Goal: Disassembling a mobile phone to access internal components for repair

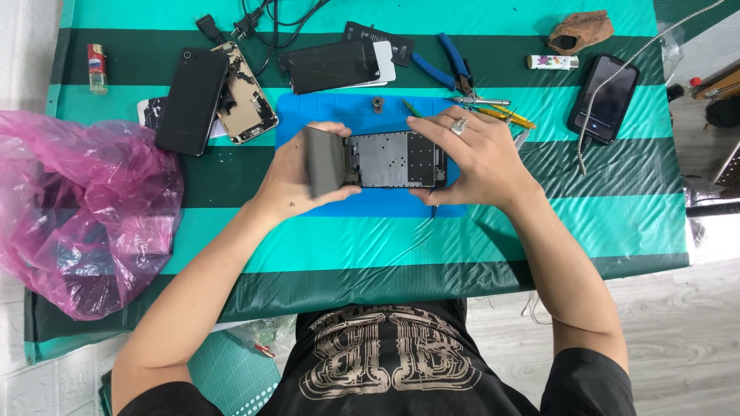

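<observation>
While we look down at the counter (pixel 493 231), our left hand (pixel 297 173) grips a grey panel (pixel 324 160) at the left end of the open phone frame (pixel 397 159), fingers curled around the panel's far edge and thumb under its near edge. Our right hand (pixel 474 158), a ring on one finger, clamps the frame's right end, fingertips on the far rim and thumb at the near corner. The frame lies flat on a blue mat (pixel 308 112), lengthwise left to right, in the mat's middle. The panel stands tilted up from the frame's left end; we cannot tell whether the two are still joined there.

Room is tight on the far side. Tweezers (pixel 501 115) and a thin driver (pixel 482 101) lie just beyond our right knuckles, with blue pliers (pixel 443 65) behind them. A small screw part (pixel 378 102) sits near the mat's far edge. To the far left, a black phone (pixel 191 100) leans across a stripped phone body (pixel 247 92), and a cracked screen (pixel 331 65) lies beyond the mat. A phone on a cable (pixel 605 96) lies well to the right. A pink bag (pixel 77 208) bulges over the counter's left edge, well apart from our left forearm.

On the near side, the striped cloth between the mat and the counter's front edge carries only our forearms.
</observation>
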